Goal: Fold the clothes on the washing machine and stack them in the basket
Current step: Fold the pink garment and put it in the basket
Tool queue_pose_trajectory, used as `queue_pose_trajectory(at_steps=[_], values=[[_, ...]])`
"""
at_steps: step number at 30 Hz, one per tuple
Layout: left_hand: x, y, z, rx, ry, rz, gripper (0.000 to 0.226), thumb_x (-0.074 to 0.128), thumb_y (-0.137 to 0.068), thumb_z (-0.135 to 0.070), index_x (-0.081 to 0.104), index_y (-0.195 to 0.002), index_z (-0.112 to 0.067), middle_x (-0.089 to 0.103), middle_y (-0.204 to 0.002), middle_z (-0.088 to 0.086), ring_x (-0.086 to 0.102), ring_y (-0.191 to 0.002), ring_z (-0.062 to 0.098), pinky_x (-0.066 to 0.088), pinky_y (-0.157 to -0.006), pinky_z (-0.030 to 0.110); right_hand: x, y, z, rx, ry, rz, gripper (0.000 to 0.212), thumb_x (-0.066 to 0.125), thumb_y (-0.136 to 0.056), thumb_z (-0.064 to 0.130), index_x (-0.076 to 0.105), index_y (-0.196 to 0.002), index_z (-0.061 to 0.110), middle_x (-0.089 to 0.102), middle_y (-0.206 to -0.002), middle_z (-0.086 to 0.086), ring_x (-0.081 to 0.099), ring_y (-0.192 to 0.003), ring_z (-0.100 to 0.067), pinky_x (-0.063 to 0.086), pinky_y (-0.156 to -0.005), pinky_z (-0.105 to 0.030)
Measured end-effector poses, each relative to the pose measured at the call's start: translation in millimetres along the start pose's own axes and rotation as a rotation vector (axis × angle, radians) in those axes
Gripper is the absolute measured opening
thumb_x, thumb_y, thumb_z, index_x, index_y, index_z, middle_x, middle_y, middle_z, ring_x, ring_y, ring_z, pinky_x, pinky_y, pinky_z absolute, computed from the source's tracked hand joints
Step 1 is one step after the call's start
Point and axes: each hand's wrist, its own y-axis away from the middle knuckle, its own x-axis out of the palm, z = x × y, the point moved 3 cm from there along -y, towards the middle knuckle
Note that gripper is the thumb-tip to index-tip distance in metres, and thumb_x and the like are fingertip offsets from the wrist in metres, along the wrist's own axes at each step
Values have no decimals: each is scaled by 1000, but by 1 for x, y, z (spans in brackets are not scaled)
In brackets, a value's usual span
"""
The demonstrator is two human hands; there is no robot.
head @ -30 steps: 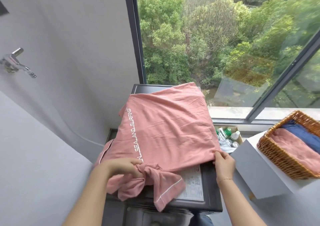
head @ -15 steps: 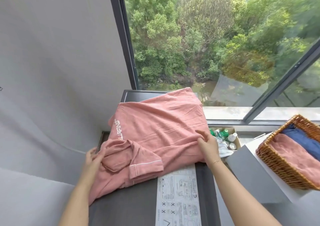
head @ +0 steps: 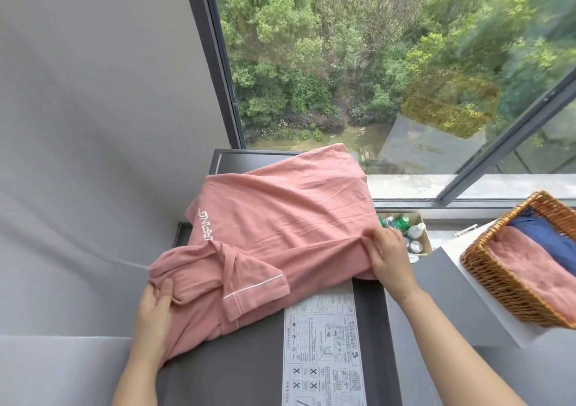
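The pink shirt [head: 280,218] lies half-folded on the washer [head: 249,368], and that loose sleeve could flop open or the bulk slide off the left edge if either grip slackens. Left hand [head: 155,309] grips the bunched near-left corner; right hand [head: 388,254] pinches the right edge, both arms reaching forward.

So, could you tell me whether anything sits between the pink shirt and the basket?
Nothing visible blocks the way. The shirt lies on the washer, gripped by both hands, left and right; the basket stands on its right, holding folded clothes.
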Motion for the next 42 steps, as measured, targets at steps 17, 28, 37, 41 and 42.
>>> queue_pose_trajectory(at_steps=[17, 28, 37, 41, 42], values=[[41, 46, -18, 535, -601, -450, 42, 51, -89, -24, 46, -122, 1, 47, -130, 23, 43, -120, 40, 33, -100, 49, 21, 27, -25, 1049, -415, -476, 59, 46, -71, 42, 60, -115, 5, 57, -120, -17, 50, -115, -36, 37, -99, -42], [175, 84, -1, 711, -1136, 366, 62, 65, -83, -41, 47, -140, -27, 39, -151, 5, 37, -139, 24, 13, -114, 42, 42, 28, -58, 1180, -1038, -255, 42, 66, -90, 25, 57, -123, 0, 61, -102, -8, 56, -89, -19, 45, -69, -27], [183, 103, -16, 688, -1212, 391, 94, 83, -45, -1, 58, -131, -30, 55, -139, 6, 57, -123, 23, 41, -103, 40, 5, 12, -80, 1103, -1039, -630, 28, 43, -101, 24, 48, -119, 3, 58, -119, -15, 58, -100, -24, 48, -87, -35], [190, 126, -14, 709, -1305, 513, 94, 89, -34, -14, 63, -122, -37, 59, -133, 7, 65, -109, 23, 55, -82, 37, -13, 42, -100, 1215, -868, -762, 32, 48, -97, 15, 54, -122, -2, 61, -114, -14, 56, -95, -22, 42, -77, -27], [192, 137, -15, 705, -1297, 554, 92, 87, -44, -15, 57, -128, -39, 49, -142, 9, 61, -116, 25, 53, -87, 38, -16, 50, -106, 1250, -846, -779, 32, 48, -96, 14, 54, -123, -2, 61, -114, -14, 58, -97, -24, 43, -78, -27]])
